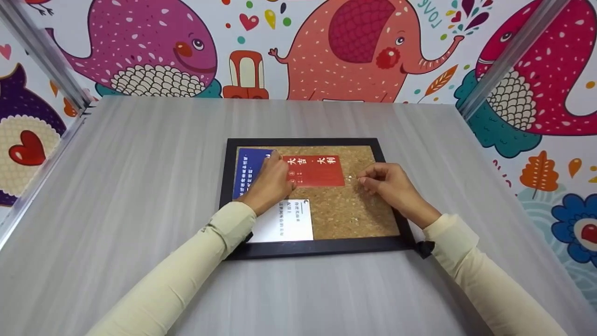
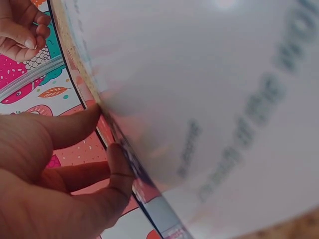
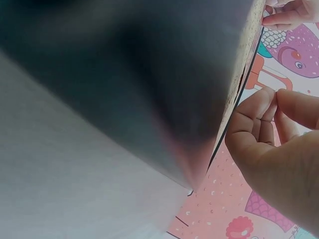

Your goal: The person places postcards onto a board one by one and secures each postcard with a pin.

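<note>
Three cards sit on a cork board (image 1: pixel 354 210) with a black frame, which lies flat in the middle of a grey table (image 1: pixel 140 186). The red card (image 1: pixel 322 172) with gold characters is up top in the middle, a blue card (image 1: pixel 247 170) sits just left of it with its right edge hidden by the hand, and a white card (image 1: pixel 289 226) lies below them near the bottom edge of the frame.

The left hand (image 1: pixel 270 184) rests on the board where the blue and red cards meet, fingers bent down onto the left end of the red card, pressing it flat as far as I can see. From the left wrist view it's mostly a blurry white card up close, with the thumb and a finger at the card edges.

The right hand (image 1: pixel 387 182) hovers just right of the red card, fingers curled in with the fingertips pinched together over the bare cork. Can't tell if there's a pin or anything in that pinch, too small to see.

Behind the table is a wall (image 1: pixel 350 46) with cartoon elephants and whales.
</note>
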{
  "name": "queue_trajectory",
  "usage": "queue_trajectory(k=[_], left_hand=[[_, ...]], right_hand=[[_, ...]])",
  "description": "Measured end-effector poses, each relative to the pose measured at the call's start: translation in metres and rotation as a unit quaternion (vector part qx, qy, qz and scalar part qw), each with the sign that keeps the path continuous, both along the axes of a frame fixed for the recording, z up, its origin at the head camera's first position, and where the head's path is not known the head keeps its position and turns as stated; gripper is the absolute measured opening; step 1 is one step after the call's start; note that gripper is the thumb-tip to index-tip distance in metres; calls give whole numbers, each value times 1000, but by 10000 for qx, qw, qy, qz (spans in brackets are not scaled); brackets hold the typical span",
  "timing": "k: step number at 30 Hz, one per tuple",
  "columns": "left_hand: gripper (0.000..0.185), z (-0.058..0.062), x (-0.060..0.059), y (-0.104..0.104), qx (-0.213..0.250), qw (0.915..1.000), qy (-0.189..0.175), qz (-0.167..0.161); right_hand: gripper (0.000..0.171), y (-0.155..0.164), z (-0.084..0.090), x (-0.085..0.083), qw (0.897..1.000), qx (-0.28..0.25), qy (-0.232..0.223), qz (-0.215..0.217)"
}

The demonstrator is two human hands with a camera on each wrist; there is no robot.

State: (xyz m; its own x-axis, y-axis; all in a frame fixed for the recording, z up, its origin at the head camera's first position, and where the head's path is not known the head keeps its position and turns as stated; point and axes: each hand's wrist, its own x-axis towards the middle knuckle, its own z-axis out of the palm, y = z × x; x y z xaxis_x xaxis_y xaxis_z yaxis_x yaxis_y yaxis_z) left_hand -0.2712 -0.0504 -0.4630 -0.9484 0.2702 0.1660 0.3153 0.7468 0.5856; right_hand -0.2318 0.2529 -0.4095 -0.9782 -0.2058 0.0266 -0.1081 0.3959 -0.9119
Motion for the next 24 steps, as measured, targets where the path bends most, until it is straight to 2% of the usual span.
queue_trajectory(k=[9, 16, 24], left_hand=[[26, -2, -2, 0, -36, 10000, -9, -36], [21, -3, -3, 1, -87, 9999, 60, -2], [20, -4, -2, 1, -62, 9999, 129, 6]], right_hand=[[13, 0, 5, -2, 9996, 279, 40, -61], [13, 2, 7, -3, 9996, 257, -2, -66], [6, -1, 9, -6, 9994, 292, 117, -117]])
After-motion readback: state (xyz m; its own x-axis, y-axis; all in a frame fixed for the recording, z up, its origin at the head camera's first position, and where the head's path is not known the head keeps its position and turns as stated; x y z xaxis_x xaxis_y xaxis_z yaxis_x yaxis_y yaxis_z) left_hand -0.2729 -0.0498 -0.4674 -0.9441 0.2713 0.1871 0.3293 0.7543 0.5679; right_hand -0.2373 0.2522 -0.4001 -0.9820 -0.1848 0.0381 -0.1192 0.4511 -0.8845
